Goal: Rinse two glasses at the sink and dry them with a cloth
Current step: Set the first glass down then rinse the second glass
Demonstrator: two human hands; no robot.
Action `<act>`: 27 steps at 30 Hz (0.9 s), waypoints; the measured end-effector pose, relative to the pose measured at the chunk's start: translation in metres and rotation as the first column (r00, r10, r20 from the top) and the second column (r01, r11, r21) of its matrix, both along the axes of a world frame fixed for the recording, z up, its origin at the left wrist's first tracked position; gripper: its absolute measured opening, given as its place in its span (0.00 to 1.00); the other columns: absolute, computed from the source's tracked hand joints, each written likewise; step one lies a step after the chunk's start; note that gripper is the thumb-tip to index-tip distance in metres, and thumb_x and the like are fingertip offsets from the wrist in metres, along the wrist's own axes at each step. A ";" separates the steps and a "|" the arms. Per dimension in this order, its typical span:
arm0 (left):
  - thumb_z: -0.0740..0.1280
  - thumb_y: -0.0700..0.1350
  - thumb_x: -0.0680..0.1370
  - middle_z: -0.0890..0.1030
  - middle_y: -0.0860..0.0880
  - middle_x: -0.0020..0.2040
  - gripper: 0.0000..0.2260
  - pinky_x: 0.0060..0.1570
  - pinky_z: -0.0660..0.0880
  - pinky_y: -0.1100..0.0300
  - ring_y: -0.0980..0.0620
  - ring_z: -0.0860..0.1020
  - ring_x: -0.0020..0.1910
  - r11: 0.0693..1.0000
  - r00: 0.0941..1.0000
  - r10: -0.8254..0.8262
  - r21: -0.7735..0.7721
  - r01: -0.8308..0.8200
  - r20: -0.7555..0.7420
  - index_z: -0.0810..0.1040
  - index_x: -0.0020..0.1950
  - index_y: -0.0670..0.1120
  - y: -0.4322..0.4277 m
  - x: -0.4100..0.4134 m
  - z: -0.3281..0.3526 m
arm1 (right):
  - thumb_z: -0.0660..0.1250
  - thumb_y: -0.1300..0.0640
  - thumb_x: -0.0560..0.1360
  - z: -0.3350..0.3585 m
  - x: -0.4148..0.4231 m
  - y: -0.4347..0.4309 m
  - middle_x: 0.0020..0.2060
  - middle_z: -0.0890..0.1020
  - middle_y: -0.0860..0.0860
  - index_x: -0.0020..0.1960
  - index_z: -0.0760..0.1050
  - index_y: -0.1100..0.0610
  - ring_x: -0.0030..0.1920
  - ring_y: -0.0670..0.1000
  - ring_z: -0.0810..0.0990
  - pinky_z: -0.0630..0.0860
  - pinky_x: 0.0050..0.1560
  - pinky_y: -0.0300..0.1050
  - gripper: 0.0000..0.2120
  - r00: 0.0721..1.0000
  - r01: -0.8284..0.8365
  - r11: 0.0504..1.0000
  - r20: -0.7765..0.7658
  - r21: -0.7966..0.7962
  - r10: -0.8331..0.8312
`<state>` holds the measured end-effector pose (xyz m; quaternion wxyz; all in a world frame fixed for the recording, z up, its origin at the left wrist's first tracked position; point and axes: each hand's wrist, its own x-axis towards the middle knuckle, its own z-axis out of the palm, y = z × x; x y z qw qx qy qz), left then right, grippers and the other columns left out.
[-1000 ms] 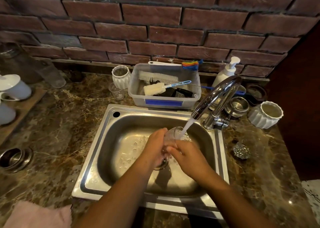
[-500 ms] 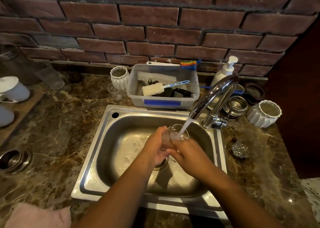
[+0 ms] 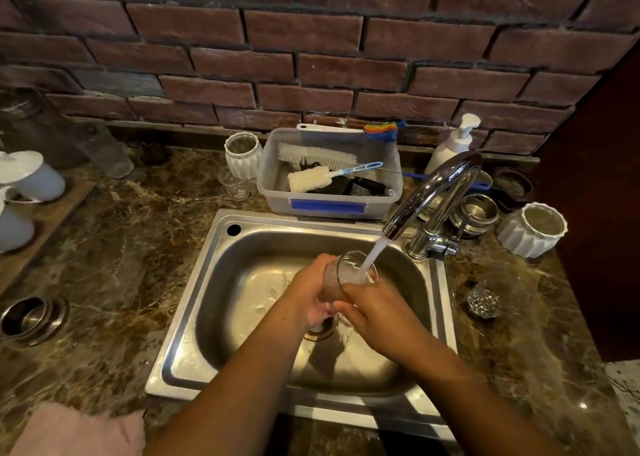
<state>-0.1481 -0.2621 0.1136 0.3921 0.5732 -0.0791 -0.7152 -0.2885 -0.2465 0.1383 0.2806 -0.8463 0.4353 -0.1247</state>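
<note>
Both the left hand point(image 3: 311, 293) and right hand point(image 3: 377, 310) clamp their fingers point(image 3: 353, 301) round one glass point(image 3: 341, 275), held mouth-up over the sink point(image 3: 194, 317) so the tap point(image 3: 433, 192) pours into it, while the cloth point(image 3: 79, 431) lies well aside on the desk point(image 3: 121, 247), likely to keep dry.

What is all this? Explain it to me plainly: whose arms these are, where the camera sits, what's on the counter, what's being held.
No machine here: these are a person's two bare arms, filmed by one wide-angle camera worn on their head, looking down. The left hand and right hand both have a grip on a clear glass, held under water running from the tap over the steel sink. On the marble counter stand a plastic tub of brushes, a soap pump, a white ribbed cup and, bottom left, a pink cloth.
</note>
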 end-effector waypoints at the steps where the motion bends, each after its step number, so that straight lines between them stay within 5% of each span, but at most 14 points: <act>1: 0.64 0.48 0.80 0.80 0.44 0.42 0.09 0.31 0.71 0.61 0.50 0.76 0.36 0.994 0.994 0.073 -0.092 -0.065 0.078 0.80 0.47 0.45 0.002 -0.007 -0.002 | 0.62 0.51 0.81 0.002 0.007 0.004 0.47 0.85 0.50 0.52 0.82 0.51 0.49 0.49 0.83 0.79 0.55 0.50 0.10 0.987 0.132 0.988 0.085 0.081 -0.139; 3: 0.60 0.45 0.82 0.79 0.43 0.42 0.09 0.35 0.72 0.58 0.47 0.77 0.41 0.949 0.965 0.172 -0.296 -0.108 0.200 0.79 0.47 0.44 0.008 -0.019 -0.007 | 0.61 0.55 0.81 0.005 0.022 0.006 0.36 0.84 0.50 0.42 0.81 0.54 0.40 0.48 0.83 0.81 0.48 0.51 0.14 0.841 0.357 0.847 0.258 0.395 -0.475; 5: 0.60 0.42 0.81 0.80 0.43 0.42 0.08 0.35 0.73 0.58 0.47 0.78 0.42 0.928 0.945 0.187 -0.363 -0.081 0.268 0.79 0.49 0.43 0.012 -0.022 -0.011 | 0.60 0.59 0.81 0.006 0.028 0.004 0.32 0.82 0.53 0.37 0.79 0.57 0.37 0.50 0.81 0.80 0.45 0.53 0.16 0.744 0.400 0.755 0.297 0.520 -0.599; 7: 0.61 0.44 0.81 0.80 0.43 0.42 0.08 0.35 0.73 0.58 0.47 0.78 0.42 0.955 0.943 0.129 -0.295 -0.034 0.307 0.79 0.49 0.44 0.009 -0.019 -0.006 | 0.60 0.59 0.81 0.005 0.023 0.005 0.35 0.83 0.52 0.41 0.80 0.57 0.39 0.49 0.83 0.81 0.46 0.51 0.14 0.823 0.348 0.838 0.291 0.422 -0.488; 10: 0.64 0.50 0.81 0.82 0.44 0.43 0.10 0.36 0.72 0.58 0.49 0.78 0.42 0.997 0.973 -0.069 0.040 0.062 0.222 0.80 0.50 0.45 -0.004 -0.004 0.011 | 0.61 0.53 0.82 0.004 0.003 0.003 0.45 0.86 0.45 0.53 0.82 0.49 0.47 0.43 0.83 0.79 0.52 0.44 0.11 0.976 0.101 0.980 0.173 0.172 -0.131; 12: 0.66 0.51 0.79 0.80 0.46 0.37 0.11 0.29 0.70 0.62 0.52 0.76 0.32 0.974 0.978 -0.187 0.149 0.173 0.088 0.80 0.45 0.45 -0.007 0.007 0.017 | 0.61 0.49 0.81 0.004 -0.007 -0.004 0.51 0.85 0.44 0.58 0.80 0.46 0.52 0.44 0.81 0.76 0.58 0.46 0.11 0.995 -0.097 0.995 0.000 -0.011 0.097; 14: 0.66 0.49 0.79 0.78 0.48 0.32 0.11 0.27 0.66 0.64 0.54 0.72 0.26 0.972 0.978 -0.199 0.141 0.189 0.066 0.78 0.40 0.45 -0.007 0.007 0.020 | 0.62 0.48 0.80 0.004 -0.010 -0.007 0.52 0.85 0.47 0.57 0.80 0.47 0.54 0.47 0.80 0.75 0.60 0.48 0.11 0.992 -0.121 0.990 -0.035 -0.079 0.118; 17: 0.63 0.47 0.81 0.78 0.45 0.36 0.12 0.28 0.67 0.61 0.51 0.73 0.31 0.996 0.979 -0.014 -0.082 0.031 0.202 0.79 0.42 0.44 -0.005 -0.008 0.012 | 0.63 0.51 0.80 0.004 0.003 0.005 0.44 0.86 0.48 0.52 0.83 0.51 0.46 0.46 0.82 0.80 0.52 0.50 0.10 0.968 0.161 0.980 0.173 0.114 -0.179; 19: 0.60 0.44 0.82 0.78 0.41 0.39 0.11 0.33 0.71 0.58 0.45 0.75 0.38 0.952 0.952 0.121 -0.305 -0.031 0.283 0.79 0.46 0.42 0.001 -0.018 0.002 | 0.63 0.54 0.81 0.005 0.017 0.008 0.36 0.85 0.52 0.43 0.83 0.55 0.39 0.50 0.83 0.80 0.48 0.56 0.13 0.841 0.353 0.868 0.289 0.349 -0.458; 21: 0.61 0.43 0.81 0.80 0.37 0.43 0.09 0.39 0.73 0.52 0.42 0.77 0.42 0.936 0.925 0.145 -0.351 -0.014 0.351 0.79 0.47 0.42 0.007 -0.022 -0.007 | 0.61 0.57 0.81 0.004 0.023 0.006 0.34 0.84 0.54 0.40 0.81 0.58 0.38 0.52 0.83 0.81 0.49 0.57 0.15 0.753 0.409 0.780 0.307 0.474 -0.582; 24: 0.64 0.45 0.81 0.79 0.35 0.42 0.07 0.39 0.72 0.53 0.45 0.75 0.38 0.980 0.928 0.005 -0.187 0.070 0.374 0.78 0.47 0.43 0.000 -0.016 -0.002 | 0.61 0.55 0.81 0.001 0.016 0.009 0.38 0.85 0.49 0.44 0.82 0.54 0.41 0.47 0.83 0.80 0.51 0.51 0.13 0.868 0.319 0.891 0.278 0.322 -0.411; 27: 0.64 0.50 0.80 0.75 0.46 0.38 0.11 0.24 0.65 0.63 0.53 0.69 0.29 0.962 0.954 -0.270 0.067 0.263 0.132 0.76 0.50 0.43 -0.013 0.005 0.002 | 0.60 0.48 0.82 0.003 0.000 0.010 0.49 0.86 0.46 0.56 0.81 0.47 0.50 0.43 0.82 0.77 0.54 0.42 0.12 0.988 0.047 0.995 0.140 0.092 -0.060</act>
